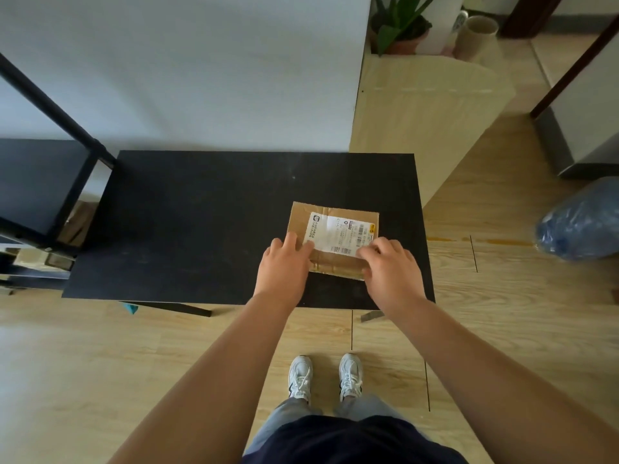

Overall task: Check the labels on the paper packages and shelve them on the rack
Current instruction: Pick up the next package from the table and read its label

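Observation:
A flat brown cardboard package lies on the right part of the black table, with a white shipping label facing up. My left hand rests on its near left corner, fingers over the edge. My right hand covers its near right corner, fingertips touching the label. Both hands lie on the package; it still sits flat on the table. The black rack stands at the left edge of the view.
A light wooden cabinet stands behind the table at the right, with potted plants beyond it. A blue plastic bag lies on the wooden floor at the right. The white wall runs behind the table.

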`<state>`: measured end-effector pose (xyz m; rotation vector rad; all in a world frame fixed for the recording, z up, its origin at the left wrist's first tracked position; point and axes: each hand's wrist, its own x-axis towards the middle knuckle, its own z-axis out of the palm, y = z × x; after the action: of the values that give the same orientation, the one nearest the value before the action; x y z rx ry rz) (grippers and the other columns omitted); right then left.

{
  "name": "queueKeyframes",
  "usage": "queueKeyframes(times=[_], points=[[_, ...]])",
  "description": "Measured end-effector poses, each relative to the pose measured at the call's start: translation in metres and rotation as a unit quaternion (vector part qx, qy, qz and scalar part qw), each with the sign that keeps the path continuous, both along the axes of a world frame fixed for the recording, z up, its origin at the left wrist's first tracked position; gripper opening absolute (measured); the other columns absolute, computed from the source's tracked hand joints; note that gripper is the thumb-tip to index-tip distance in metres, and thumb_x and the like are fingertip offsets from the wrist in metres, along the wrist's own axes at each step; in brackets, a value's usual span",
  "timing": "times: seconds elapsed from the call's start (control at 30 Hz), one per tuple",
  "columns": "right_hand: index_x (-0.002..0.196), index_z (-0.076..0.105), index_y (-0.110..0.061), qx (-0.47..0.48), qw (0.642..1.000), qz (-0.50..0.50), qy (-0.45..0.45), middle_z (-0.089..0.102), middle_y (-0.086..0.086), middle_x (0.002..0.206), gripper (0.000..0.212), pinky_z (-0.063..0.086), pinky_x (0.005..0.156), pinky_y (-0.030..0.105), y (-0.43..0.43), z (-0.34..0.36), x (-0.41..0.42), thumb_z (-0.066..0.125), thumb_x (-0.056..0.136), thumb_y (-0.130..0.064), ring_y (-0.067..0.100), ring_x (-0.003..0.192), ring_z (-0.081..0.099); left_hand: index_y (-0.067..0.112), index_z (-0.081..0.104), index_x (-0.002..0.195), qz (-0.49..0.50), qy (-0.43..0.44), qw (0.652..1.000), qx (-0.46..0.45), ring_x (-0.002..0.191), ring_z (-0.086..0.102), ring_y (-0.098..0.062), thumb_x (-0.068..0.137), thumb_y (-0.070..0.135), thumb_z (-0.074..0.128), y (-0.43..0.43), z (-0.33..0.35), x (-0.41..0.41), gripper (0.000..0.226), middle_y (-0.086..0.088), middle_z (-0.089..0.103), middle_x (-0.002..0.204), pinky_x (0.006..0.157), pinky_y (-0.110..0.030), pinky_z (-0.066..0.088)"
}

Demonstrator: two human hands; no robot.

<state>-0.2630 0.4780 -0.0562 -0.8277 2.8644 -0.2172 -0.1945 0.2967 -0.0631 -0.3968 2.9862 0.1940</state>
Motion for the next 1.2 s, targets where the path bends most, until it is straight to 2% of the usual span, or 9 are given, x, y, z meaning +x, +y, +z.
queueKeyframes(times=[0.13, 0.27, 0.47, 0.57, 0.7, 0.8, 0.9, 1.07, 1.2], points=[[0.134, 0.059, -0.022, 0.004, 0.998, -0.053, -0.019, 0.057, 0.003, 0.118, 0.046, 0.052, 0.085, 0.031, -0.002, 0.006, -0.017, 0.067, 0.09, -0.013, 0.019, 0.102, 0.057, 0.023, 0.045, 0.142, 0.004, 0.01, 1.0, 0.021, 0.111, 0.052, -0.022, 0.101, 0.028, 0.051, 0.013, -0.002, 0.009, 0.042, -0.005, 0.045, 0.138, 0.096, -0.035, 0.046], [0.141, 0.052, -0.019, -0.029, 0.991, -0.103, -0.079, 0.05, 0.007, 0.126, 0.052, 0.057, 0.074, 0.029, -0.009, 0.005, -0.029, 0.064, 0.092, -0.007, 0.017, 0.093, 0.062, 0.022, 0.049, 0.139, 0.017, 0.012, 0.999, 0.043, 0.109, 0.056, -0.021, 0.104, 0.033, 0.043, 0.021, 0.001, 0.009, 0.037, -0.004, 0.047, 0.134, 0.092, -0.033, 0.048], [0.147, 0.044, -0.018, -0.08, 0.985, -0.11, -0.103, 0.048, 0.008, 0.141, 0.06, 0.058, 0.085, 0.036, -0.013, -0.004, -0.045, 0.062, 0.092, -0.004, 0.023, 0.116, 0.061, 0.018, 0.057, 0.129, -0.043, -0.056, 0.997, 0.028, 0.096, 0.054, -0.02, 0.094, 0.015, 0.058, 0.032, -0.003, 0.004, 0.035, -0.002, 0.051, 0.126, 0.062, -0.031, 0.043], [0.151, 0.037, -0.018, -0.096, 0.977, -0.161, -0.105, 0.049, 0.01, 0.143, 0.063, 0.055, 0.092, 0.038, -0.011, -0.004, -0.043, 0.064, 0.094, -0.014, 0.025, 0.123, 0.058, 0.019, 0.06, 0.13, 0.023, 0.003, 0.998, 0.062, 0.106, 0.054, -0.019, 0.095, 0.017, 0.058, 0.024, 0.007, -0.009, 0.036, -0.003, 0.053, 0.127, 0.082, -0.034, 0.053], [0.15, 0.035, -0.014, -0.151, 0.939, -0.26, -0.17, 0.053, 0.011, 0.142, 0.064, 0.052, 0.082, 0.03, -0.011, -0.006, -0.02, 0.065, 0.095, -0.026, 0.025, 0.119, 0.061, 0.019, 0.045, 0.145, 0.103, 0.03, 0.991, 0.076, 0.137, 0.041, -0.024, 0.097, 0.023, 0.057, 0.001, 0.012, -0.027, 0.049, -0.004, 0.045, 0.148, 0.112, -0.04, 0.038], [0.141, 0.044, -0.011, -0.18, 0.888, -0.315, -0.283, 0.066, 0.007, 0.118, 0.055, 0.05, 0.069, 0.025, -0.015, -0.014, -0.007, 0.061, 0.095, -0.036, 0.017, 0.096, 0.067, 0.02, 0.036, 0.152, 0.178, -0.026, 0.967, 0.181, 0.141, 0.041, -0.023, 0.1, 0.029, 0.052, -0.009, 0.009, -0.037, 0.055, -0.004, 0.043, 0.154, 0.11, -0.041, 0.041], [0.127, 0.055, -0.01, -0.192, 0.862, -0.294, -0.365, 0.065, 0.0, 0.091, 0.048, 0.043, 0.055, 0.022, -0.02, -0.02, 0.001, 0.057, 0.094, -0.045, 0.009, 0.07, 0.059, 0.021, 0.042, 0.148, 0.186, -0.052, 0.956, 0.223, 0.12, 0.059, -0.02, 0.099, 0.03, 0.054, -0.007, 0.005, -0.035, 0.05, -0.003, 0.057, 0.136, 0.085, -0.032, 0.053], [0.137, 0.048, -0.012, -0.203, 0.862, -0.281, -0.371, 0.065, 0.001, 0.12, 0.051, 0.041, 0.059, 0.02, -0.024, -0.019, -0.001, 0.059, 0.095, -0.04, 0.014, 0.095, 0.06, 0.021, 0.055, 0.131, 0.202, -0.044, 0.944, 0.258, 0.094, 0.057, -0.012, 0.095, 0.034, 0.06, -0.002, 0.004, -0.025, 0.039, -0.001, 0.06, 0.123, 0.069, -0.025, 0.045], [0.144, 0.044, -0.016, -0.203, 0.86, -0.288, -0.368, 0.062, 0.004, 0.135, 0.051, 0.045, 0.07, 0.024, -0.021, -0.015, -0.008, 0.06, 0.097, -0.029, 0.023, 0.118, 0.062, 0.023, 0.053, 0.136, 0.212, -0.078, 0.927, 0.301, 0.102, 0.063, -0.018, 0.092, 0.043, 0.062, 0.004, 0.0, -0.017, 0.048, 0.002, 0.059, 0.127, 0.078, -0.029, 0.053]])
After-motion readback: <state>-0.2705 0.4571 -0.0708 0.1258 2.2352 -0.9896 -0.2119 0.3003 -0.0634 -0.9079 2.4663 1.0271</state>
